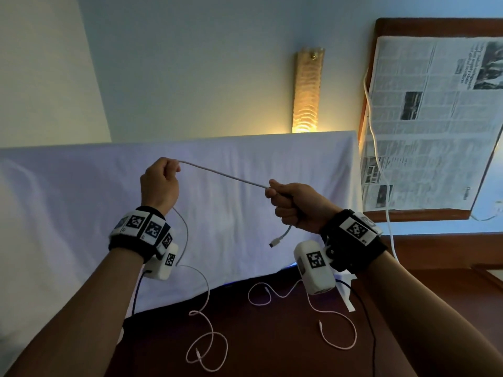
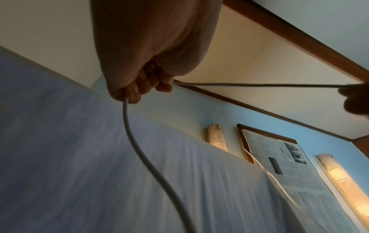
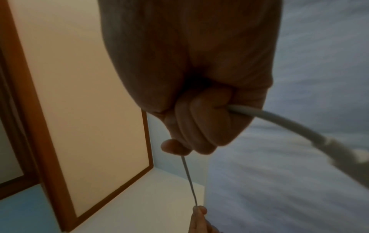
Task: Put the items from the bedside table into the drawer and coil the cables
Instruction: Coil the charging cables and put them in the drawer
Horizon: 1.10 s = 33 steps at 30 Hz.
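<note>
From the head camera I've got the white cable [image 1: 223, 174] stretched taut between both fists, left hand [image 1: 160, 183] higher and farther, right hand [image 1: 292, 204] lower with the plug end dangling just under it. Left wrist view: my fingers [image 2: 139, 88] are curled round it, the slack dropping away below. Right wrist view: the stretch runs straight ahead to the other hand, so I'd loop toward the right.

Left hand [image 1: 160, 183] and right hand [image 1: 292, 205] gripping white cable [image 1: 223, 174] taut above bedside table [image 1: 272, 344]
</note>
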Each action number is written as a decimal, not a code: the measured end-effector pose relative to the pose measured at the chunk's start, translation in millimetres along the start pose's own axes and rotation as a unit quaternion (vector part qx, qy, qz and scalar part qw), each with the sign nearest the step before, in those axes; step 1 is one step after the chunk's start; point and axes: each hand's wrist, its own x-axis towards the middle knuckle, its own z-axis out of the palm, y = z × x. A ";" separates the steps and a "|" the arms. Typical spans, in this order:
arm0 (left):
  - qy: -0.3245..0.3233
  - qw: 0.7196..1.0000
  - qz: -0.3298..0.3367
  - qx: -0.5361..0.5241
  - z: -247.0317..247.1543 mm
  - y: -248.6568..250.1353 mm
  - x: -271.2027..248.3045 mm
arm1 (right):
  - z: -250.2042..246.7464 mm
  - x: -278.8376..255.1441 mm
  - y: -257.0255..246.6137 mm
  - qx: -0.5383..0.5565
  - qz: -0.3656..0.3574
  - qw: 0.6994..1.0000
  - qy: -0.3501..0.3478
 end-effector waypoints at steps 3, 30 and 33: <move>0.008 1.000 -0.012 -0.014 -1.0 -3.6 0.2 | 3.2 -4.0 -4.3 -0.013 0.017 0.999 -0.034; -0.389 0.903 0.127 -0.128 11.7 102.7 -68.0 | 4.0 -5.0 0.8 -0.133 -0.123 0.982 0.045; -0.292 0.938 0.165 -0.091 18.5 104.6 -48.1 | 9.6 -7.5 -8.8 -0.100 -0.136 0.985 0.047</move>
